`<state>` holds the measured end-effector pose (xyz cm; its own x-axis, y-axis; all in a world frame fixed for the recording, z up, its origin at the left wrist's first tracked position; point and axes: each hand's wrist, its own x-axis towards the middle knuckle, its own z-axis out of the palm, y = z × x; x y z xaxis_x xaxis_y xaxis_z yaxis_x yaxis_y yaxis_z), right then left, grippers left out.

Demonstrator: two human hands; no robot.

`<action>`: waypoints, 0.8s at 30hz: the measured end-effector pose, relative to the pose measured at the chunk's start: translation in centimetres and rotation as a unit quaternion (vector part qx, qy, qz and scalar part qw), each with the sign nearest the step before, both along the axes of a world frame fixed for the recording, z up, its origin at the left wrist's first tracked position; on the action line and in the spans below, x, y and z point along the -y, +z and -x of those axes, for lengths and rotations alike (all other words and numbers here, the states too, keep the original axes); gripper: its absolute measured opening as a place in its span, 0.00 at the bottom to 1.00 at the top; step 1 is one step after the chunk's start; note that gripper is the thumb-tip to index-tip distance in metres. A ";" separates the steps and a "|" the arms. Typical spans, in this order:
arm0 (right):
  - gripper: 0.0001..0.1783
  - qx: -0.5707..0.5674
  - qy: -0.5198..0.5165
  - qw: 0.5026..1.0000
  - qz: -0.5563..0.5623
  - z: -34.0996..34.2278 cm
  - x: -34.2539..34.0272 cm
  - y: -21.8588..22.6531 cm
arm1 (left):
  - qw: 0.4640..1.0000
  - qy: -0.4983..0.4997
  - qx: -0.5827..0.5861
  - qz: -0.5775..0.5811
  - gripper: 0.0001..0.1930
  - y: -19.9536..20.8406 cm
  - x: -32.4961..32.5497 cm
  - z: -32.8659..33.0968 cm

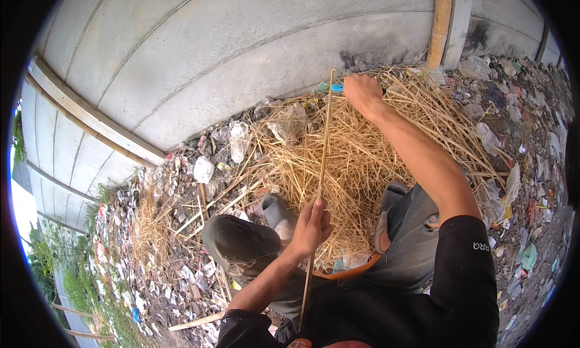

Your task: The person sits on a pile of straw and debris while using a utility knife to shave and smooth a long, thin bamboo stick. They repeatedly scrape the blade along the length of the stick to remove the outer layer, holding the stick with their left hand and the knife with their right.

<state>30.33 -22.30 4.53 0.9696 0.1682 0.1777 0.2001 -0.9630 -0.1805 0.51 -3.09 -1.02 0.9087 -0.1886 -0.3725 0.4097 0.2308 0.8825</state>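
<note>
My left hand [312,228] is closed around a long, thin bamboo strip [327,145], about halfway along it. The strip runs from near my body up toward the wall, slightly tilted. At its far end, my right hand [362,93] is closed on a slim blue tool [338,88]. The tool's blue part sticks out to the left, touching or lying very close to the strip, while a dark bit shows on the other side of the fist. My fingers hide the rest, so its exact kind is unclear. Under both hands lies a heap of pale bamboo shavings [356,161].
A grey concrete panel wall [241,52] rises beyond the heap, with a wooden post [440,28] against it. Littered ground [181,275] with plastic scraps spreads on both sides. Loose sticks [205,218] lie left of the heap. My bent knees flank the work, grey shoes below.
</note>
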 end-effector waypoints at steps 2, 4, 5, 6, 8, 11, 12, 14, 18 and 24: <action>0.16 -0.006 -0.048 0.999 -0.006 -1.3 2.3 -0.5 | 1.000 -0.025 -0.010 0.010 0.18 0.3 0.9 -0.2; 0.16 0.022 -0.091 0.996 -0.010 -2.5 5.0 -1.2 | 0.998 -0.061 -0.010 0.011 0.18 0.3 1.2 0.6; 0.16 0.020 -0.110 0.993 -0.024 -3.1 6.8 -1.6 | 0.996 -0.086 -0.003 0.010 0.17 0.0 1.4 2.0; 0.15 0.002 -0.160 0.987 -0.018 -3.4 9.2 -1.6 | 0.993 -0.115 0.003 0.010 0.17 -0.7 1.4 3.3; 0.15 -0.001 -0.262 0.964 -0.044 -4.9 14.9 -2.4 | 0.978 -0.203 -0.022 0.036 0.12 -2.1 0.7 5.4; 0.13 0.009 -0.301 0.951 -0.070 -4.9 17.8 -3.5 | 0.991 -0.120 -0.034 0.057 0.15 -1.9 -0.4 4.0; 0.13 0.010 -0.296 0.952 -0.072 -4.5 18.0 -2.9 | 0.992 -0.086 -0.049 0.084 0.15 -1.1 -0.9 3.0; 0.15 -0.025 -0.262 0.960 -0.092 -4.5 17.7 -2.3 | 0.994 -0.037 -0.034 0.095 0.16 -0.1 -1.5 2.0; 0.13 -0.077 -0.199 0.974 -0.073 -5.1 15.0 -0.5 | 0.996 -0.004 -0.018 0.083 0.17 1.1 -2.1 1.6; 0.11 -0.029 -0.051 0.995 -0.078 -2.5 6.8 3.5 | 0.996 0.023 -0.021 0.082 0.17 1.8 -2.4 1.2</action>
